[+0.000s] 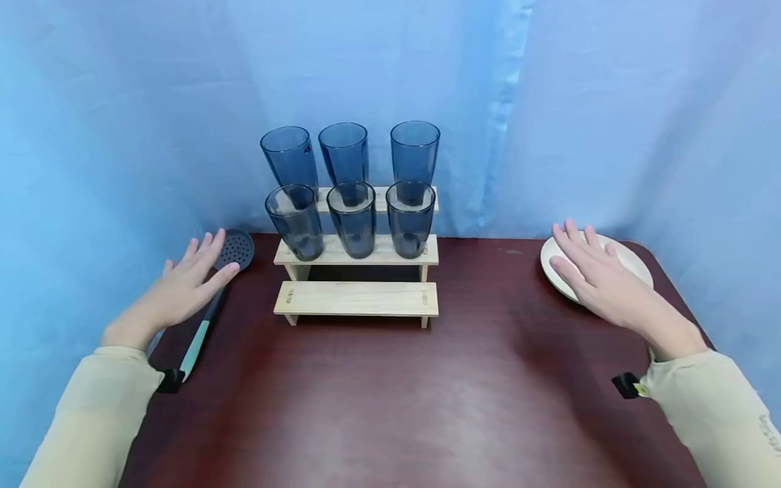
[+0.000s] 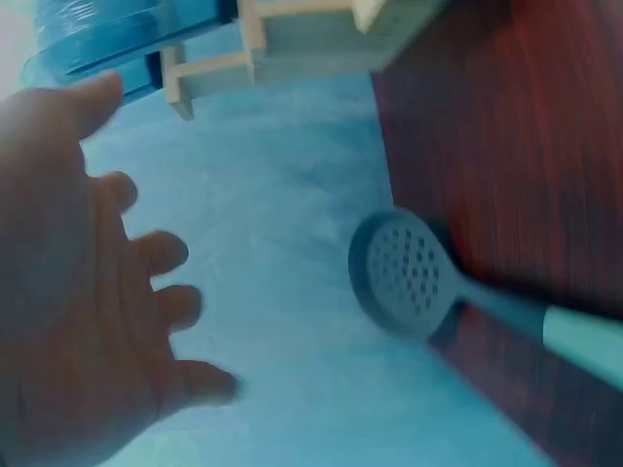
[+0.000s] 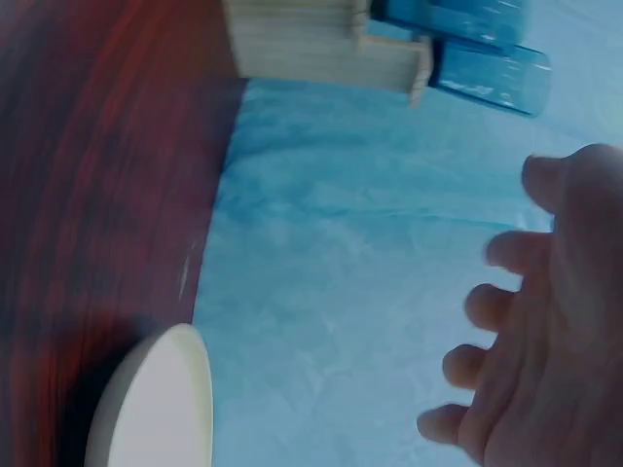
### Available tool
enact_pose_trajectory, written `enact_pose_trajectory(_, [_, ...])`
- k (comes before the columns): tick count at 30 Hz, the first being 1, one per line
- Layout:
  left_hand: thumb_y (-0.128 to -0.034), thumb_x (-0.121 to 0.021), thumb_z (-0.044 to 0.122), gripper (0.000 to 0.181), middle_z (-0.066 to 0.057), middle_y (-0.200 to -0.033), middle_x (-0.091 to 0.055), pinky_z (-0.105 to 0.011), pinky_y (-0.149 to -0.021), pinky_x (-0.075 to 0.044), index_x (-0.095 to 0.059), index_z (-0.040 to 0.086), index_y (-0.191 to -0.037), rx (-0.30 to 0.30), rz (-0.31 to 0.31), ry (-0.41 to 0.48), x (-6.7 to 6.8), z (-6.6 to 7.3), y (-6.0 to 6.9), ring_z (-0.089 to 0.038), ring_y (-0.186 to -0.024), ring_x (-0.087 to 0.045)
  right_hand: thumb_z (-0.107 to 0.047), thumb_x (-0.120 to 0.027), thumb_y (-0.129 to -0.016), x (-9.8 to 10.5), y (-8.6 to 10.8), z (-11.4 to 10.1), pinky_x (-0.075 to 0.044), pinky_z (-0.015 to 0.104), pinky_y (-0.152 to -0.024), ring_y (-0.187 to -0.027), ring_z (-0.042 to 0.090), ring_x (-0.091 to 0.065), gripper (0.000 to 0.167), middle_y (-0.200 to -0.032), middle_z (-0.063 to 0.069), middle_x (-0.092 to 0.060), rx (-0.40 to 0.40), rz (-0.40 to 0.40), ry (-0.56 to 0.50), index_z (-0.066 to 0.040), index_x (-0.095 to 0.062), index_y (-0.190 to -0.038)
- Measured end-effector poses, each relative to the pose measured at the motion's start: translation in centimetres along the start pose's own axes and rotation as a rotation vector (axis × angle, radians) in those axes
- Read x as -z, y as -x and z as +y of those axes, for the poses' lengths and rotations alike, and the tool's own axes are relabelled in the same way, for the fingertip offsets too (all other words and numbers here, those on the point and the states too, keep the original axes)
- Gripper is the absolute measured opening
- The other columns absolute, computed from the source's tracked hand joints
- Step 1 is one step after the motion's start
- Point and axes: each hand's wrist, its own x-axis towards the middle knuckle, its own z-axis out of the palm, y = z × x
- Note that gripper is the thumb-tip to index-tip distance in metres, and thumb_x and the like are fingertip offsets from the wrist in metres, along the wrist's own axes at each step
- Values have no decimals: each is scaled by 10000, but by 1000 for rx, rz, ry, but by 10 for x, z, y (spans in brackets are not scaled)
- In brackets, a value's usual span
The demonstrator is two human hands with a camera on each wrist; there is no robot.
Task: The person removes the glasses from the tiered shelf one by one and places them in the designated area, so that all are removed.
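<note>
My left hand [image 1: 183, 288] hovers with spread fingers beside a skimmer [image 1: 235, 249], which has a dark perforated head and a mint-green handle. In the left wrist view the skimmer [image 2: 404, 272] lies on the table, apart from the palm. On the right, my right hand [image 1: 601, 281] is held above a cream plate [image 1: 637, 268], fingers straight and holding nothing. The right wrist view shows the plate [image 3: 161, 409] below and apart from the hand. Between the hands stands a three-step wooden rack [image 1: 356, 298]. Blue-grey glasses [image 1: 352, 227] stand upright on its upper two steps, three per step.
A dark red-brown wooden table [image 1: 390, 400] carries everything. Light blue cloth [image 1: 378, 61] hangs behind it and along both sides. The lowest rack step bears no glass. Black bands [image 1: 625, 385] sit at both wrists by the beige sleeves.
</note>
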Motion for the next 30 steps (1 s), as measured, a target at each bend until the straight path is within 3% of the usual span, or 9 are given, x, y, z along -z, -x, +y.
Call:
enact_pose_trajectory(3, [-1056, -413, 558, 846, 41, -1649, 232, -749, -1122, -54, 246, 358, -1547, -4, -27, 202, 5, 1, -3, -373, -1520, 131, -362, -460, -1091, 0, -8, -9, 15, 534, -1224, -1535, 213, 104, 740, -1679, -47, 95, 26, 72, -174, -250, 38, -1626])
enact_pose_trajectory(6, [-1029, -541, 500, 958, 40, -1655, 224, -709, -1143, -142, 280, 416, -1515, -4, -38, 353, 4, 4, -10, -365, -1535, 59, -276, -592, -1043, 1, -17, -19, -108, 449, -1235, -1536, 120, 11, 881, -1666, -150, 69, 56, 145, -374, -371, 86, -1598])
enact_pose_trajectory(9, [-989, -652, 437, 1066, -50, -1677, 166, -681, -1148, -199, 269, 427, -1525, 8, -42, 487, -4, 6, -20, -382, -1536, 5, -153, -654, -1003, 2, -27, -31, -262, 334, -1196, -1544, 142, -55, 993, -1673, -154, 33, 93, 191, -613, -455, 104, -1569])
enact_pose_trajectory(12, [-971, -704, 365, 1116, -130, -1680, 119, -671, -1098, -313, 251, 426, -1545, 36, -75, 649, -17, 7, -29, -429, -1522, -71, -47, -671, -973, 0, -40, -44, -413, 221, -1077, -1547, 201, -98, 1044, -1690, -94, -19, 142, 226, -843, -468, 69, -1577])
enact_pose_trajectory(15, [-960, -731, 308, 1149, -199, -1671, 89, -651, -1035, -407, 243, 385, -1565, 67, -129, 770, -34, 6, -36, -470, -1498, -147, -3, -699, -941, -9, -57, -58, -476, 208, -1004, -1544, 232, -130, 1074, -1695, -53, -68, 183, 240, -981, -454, 25, -1594])
enact_pose_trajectory(22, [-916, -782, 201, 1132, -304, -1620, -130, -586, -959, -502, 93, 252, -1632, 104, -149, 857, -71, -6, -49, -511, -1324, -463, -73, -765, -911, -35, -94, -81, -401, 370, -1125, -1504, 248, -275, 1087, -1674, -14, -202, 199, 212, -976, -396, -3, -1617])
enact_pose_trajectory(25, [-911, -784, 173, 1103, -318, -1578, -242, -566, -936, -526, 43, 216, -1640, 104, -155, 894, -79, -9, -53, -449, -1227, -576, -120, -778, -909, -43, -105, -88, -380, 454, -1141, -1462, 258, -359, 1065, -1641, 4, -293, 190, 194, -944, -383, -31, -1621])
enact_pose_trajectory(30, [-924, -773, 182, 1004, -331, -1500, -376, -512, -913, -557, -71, 124, -1638, 119, -161, 926, -85, -9, -57, -293, -1088, -676, -175, -791, -904, -52, -120, -101, -382, 474, -1135, -1400, 277, -439, 996, -1577, 17, -379, 187, 176, -915, -350, -122, -1622])
